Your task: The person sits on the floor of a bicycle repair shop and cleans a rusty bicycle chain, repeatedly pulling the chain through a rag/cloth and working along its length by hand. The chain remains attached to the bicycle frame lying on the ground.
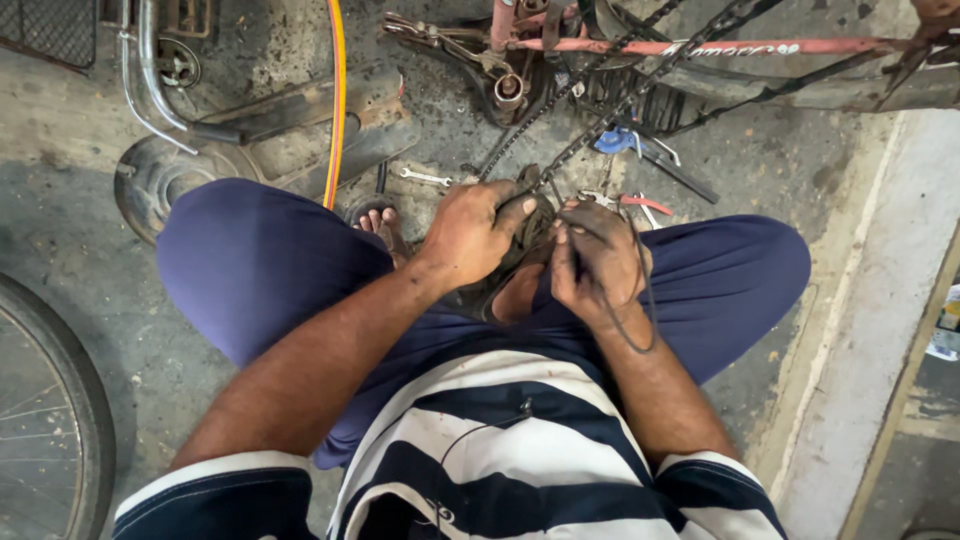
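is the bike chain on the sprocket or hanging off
Off, seemingly: the chain runs slack from the red frame down into both hands; the sprocket is hidden.

1. Two hands: the left hand (470, 232) and the right hand (598, 262), both grimy, close together at the middle of the scene.
2. One bicycle chain (640, 85), running in two strands from the hands to the far right.
3. One pink bicycle frame (700, 46) at the far side.
4. One wheel (45, 400) in view, cut off at the near left edge.
5. One open-ended spanner (425, 178) on the floor (60, 230), just far of the left hand.
6. One orange-yellow hose (337, 100), far left of the hands.
7. One bare foot (380, 222), toes showing beside the left hand.
8. One mudguard (270, 150), lying far left.
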Demonstrator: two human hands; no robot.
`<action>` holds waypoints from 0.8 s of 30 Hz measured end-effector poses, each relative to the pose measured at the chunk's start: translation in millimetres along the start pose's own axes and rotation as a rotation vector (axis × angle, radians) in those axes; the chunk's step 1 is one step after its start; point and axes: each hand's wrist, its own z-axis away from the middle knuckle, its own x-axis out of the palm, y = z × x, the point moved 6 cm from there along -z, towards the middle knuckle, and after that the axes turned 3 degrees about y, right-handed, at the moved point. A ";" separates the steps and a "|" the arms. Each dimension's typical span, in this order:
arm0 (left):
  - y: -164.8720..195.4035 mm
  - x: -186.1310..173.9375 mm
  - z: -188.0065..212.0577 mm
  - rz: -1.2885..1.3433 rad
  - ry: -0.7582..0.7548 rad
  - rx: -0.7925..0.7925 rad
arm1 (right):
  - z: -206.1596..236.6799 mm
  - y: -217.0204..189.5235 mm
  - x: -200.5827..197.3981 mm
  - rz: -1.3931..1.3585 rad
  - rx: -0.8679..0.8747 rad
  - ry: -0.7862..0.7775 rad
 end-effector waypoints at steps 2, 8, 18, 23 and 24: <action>1.8 0.5 -0.7 0.010 -0.010 0.034 | 1.4 -1.8 4.1 0.049 -0.067 -0.038; 2.1 4.7 1.1 0.003 -0.066 0.065 | 6.0 23.7 13.4 -0.001 0.177 -0.094; 2.9 5.6 -1.7 -0.017 -0.064 0.048 | 5.3 30.5 -34.1 -0.306 0.437 0.112; 7.3 2.5 2.8 -0.017 -0.035 0.077 | -11.6 23.9 -21.8 -0.169 0.290 -0.017; 8.3 2.3 3.4 -0.016 -0.032 0.086 | -15.2 21.0 -17.3 -0.124 0.238 -0.045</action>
